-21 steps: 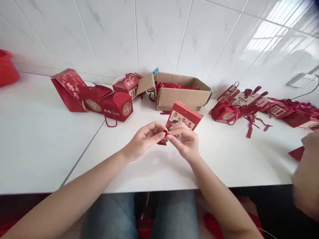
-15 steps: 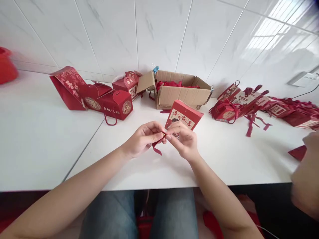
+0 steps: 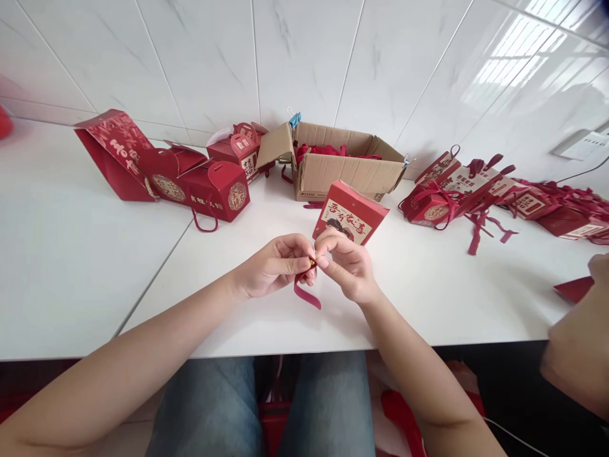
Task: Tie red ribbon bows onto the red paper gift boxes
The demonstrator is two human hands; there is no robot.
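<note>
Between my hands is a dark red ribbon (image 3: 308, 297), its loose end hanging below my fingers. A tiny gold-coloured piece (image 3: 312, 262) shows on it at the pinch. My left hand (image 3: 278, 265) is closed, thumb and forefinger gripping the ribbon. From the other side my right hand (image 3: 346, 261) pinches at the same spot, its fingertips meeting the left ones. Just behind the hands a red paper box (image 3: 361, 219) with printed characters stands on the white table; its lower part is hidden by my right hand.
At the back, a cardboard box (image 3: 342, 179) holds red ribbons. Several red gift boxes (image 3: 216, 190) stand to the left. More red boxes with ribbons (image 3: 431, 206) lie on the right. Another person's arm (image 3: 578, 343) reaches in at the right edge, near a red piece (image 3: 573, 289).
The ribbon's loose end has swung right and hangs lower, and the gold-coloured piece shows more clearly. My hands stay nearly in place. The view has shifted slightly.
</note>
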